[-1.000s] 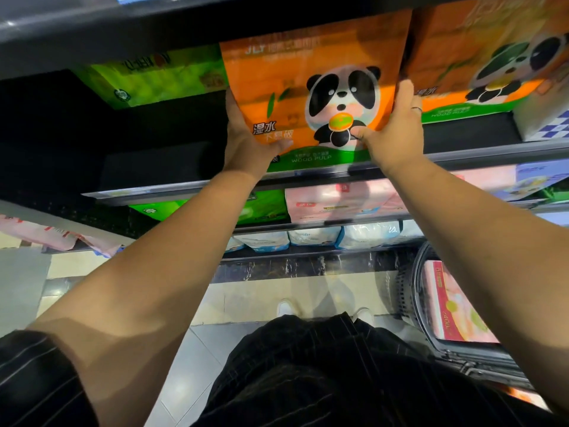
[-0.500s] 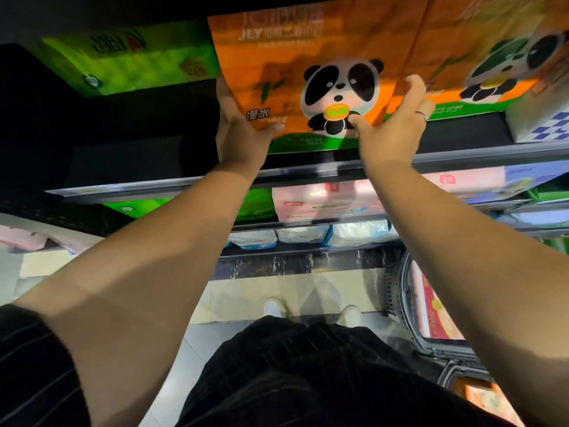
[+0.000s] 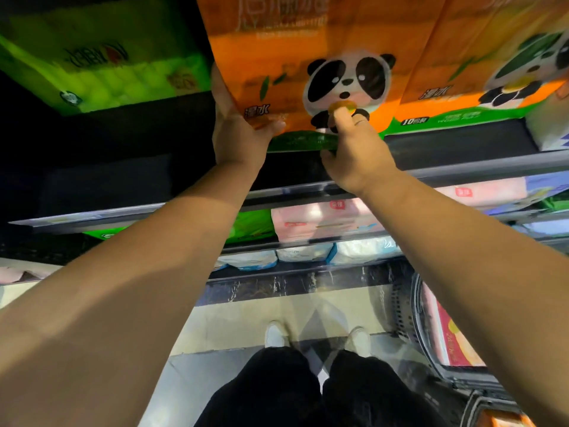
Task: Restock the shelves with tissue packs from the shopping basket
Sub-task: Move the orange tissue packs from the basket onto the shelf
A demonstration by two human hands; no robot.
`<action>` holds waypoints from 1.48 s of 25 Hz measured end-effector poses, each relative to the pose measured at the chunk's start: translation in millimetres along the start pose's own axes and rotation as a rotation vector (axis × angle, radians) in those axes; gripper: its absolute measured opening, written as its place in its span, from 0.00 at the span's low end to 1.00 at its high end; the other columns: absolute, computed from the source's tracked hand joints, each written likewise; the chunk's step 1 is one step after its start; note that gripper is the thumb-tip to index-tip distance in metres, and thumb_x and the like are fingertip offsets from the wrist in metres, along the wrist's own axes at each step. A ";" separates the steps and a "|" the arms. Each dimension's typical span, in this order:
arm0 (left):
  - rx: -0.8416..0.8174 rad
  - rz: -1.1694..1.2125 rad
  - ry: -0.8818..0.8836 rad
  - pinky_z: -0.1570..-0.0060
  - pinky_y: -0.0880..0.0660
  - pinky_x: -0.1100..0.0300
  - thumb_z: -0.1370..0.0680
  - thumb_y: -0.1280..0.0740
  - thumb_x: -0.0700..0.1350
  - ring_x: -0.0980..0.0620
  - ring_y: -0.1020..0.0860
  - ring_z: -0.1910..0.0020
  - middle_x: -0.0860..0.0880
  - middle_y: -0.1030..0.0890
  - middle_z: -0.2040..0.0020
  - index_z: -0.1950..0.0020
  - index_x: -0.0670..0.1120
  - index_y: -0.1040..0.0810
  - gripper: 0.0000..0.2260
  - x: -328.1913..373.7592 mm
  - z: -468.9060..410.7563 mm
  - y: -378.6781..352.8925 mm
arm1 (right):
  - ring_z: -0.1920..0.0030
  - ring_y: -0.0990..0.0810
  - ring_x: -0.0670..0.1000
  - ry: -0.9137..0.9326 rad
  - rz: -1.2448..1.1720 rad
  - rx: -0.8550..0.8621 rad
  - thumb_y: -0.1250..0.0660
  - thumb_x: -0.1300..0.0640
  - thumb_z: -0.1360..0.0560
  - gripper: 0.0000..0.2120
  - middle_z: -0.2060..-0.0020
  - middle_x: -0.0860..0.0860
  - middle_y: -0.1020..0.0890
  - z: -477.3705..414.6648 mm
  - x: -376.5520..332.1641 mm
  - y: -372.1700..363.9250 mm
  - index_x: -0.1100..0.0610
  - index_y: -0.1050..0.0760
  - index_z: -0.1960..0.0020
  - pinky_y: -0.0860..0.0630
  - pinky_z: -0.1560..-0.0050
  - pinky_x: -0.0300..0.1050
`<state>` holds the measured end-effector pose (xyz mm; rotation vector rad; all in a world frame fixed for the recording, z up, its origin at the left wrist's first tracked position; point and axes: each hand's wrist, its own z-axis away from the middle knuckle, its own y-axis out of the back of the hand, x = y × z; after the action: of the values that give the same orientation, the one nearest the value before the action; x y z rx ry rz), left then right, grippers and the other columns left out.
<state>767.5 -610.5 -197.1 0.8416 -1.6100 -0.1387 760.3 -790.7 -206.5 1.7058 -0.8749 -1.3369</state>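
Note:
An orange tissue pack with a panda print (image 3: pixel 277 50) sits at the top shelf's (image 3: pixel 462 172) front, its green lower edge tilted above the shelf board. My left hand (image 3: pixel 237 134) grips its lower left corner, thumb across the front and fingers up the side. My right hand (image 3: pixel 354 149) pinches the lower edge under the panda, fingers curled on the front and thumb beneath. The shopping basket (image 3: pixel 409 315) stands on the floor at the lower right, with a pink and red pack (image 3: pixel 446 337) inside.
A second orange panda pack (image 3: pixel 498 57) stands right beside the held one. A green pack (image 3: pixel 107 66) lies to the left, with a dark gap between. A white box (image 3: pixel 551 124) is at far right. Lower shelves hold pink (image 3: pixel 323 220), green and white packs.
My right hand slid from the pack's right side to its lower front edge. The pack shifted up and to the right, closer to the other orange pack. My left hand kept its hold.

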 end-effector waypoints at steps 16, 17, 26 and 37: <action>-0.176 -0.355 -0.144 0.39 0.38 0.61 0.31 0.24 0.48 0.43 0.35 0.33 0.43 0.37 0.31 0.30 0.50 0.33 0.32 8.2 18.3 1.5 | 0.51 0.23 0.68 0.034 0.104 0.116 0.35 0.53 0.25 0.27 0.40 0.62 0.25 -33.2 16.1 -9.0 0.52 0.37 0.28 0.23 0.58 0.56; -0.164 -0.410 -0.151 0.40 0.37 0.59 0.30 0.25 0.49 0.42 0.36 0.34 0.43 0.37 0.30 0.29 0.51 0.33 0.32 7.3 16.8 -0.8 | 0.51 0.22 0.68 0.053 0.106 0.112 0.36 0.53 0.25 0.25 0.40 0.61 0.24 -35.9 17.2 -7.4 0.52 0.35 0.29 0.22 0.58 0.56; -0.121 -0.586 -0.252 0.39 0.34 0.50 0.29 0.28 0.51 0.39 0.38 0.33 0.42 0.38 0.29 0.29 0.50 0.34 0.30 -8.9 -11.9 -17.9 | 0.41 0.26 0.63 0.141 0.192 0.116 0.40 0.54 0.22 0.20 0.34 0.57 0.28 -55.0 24.0 -16.4 0.51 0.34 0.30 0.25 0.54 0.52; -0.187 -0.622 -0.329 0.39 0.38 0.51 0.29 0.29 0.48 0.40 0.39 0.35 0.42 0.38 0.32 0.29 0.51 0.35 0.30 -18.9 -46.8 -22.8 | 0.40 0.26 0.64 0.166 0.382 0.103 0.41 0.51 0.21 0.24 0.35 0.62 0.29 -81.1 26.9 -26.2 0.57 0.38 0.28 0.30 0.52 0.50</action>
<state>819.2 -599.0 -213.3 1.1922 -1.5511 -0.8920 846.5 -789.1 -230.2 1.5989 -1.1204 -0.8967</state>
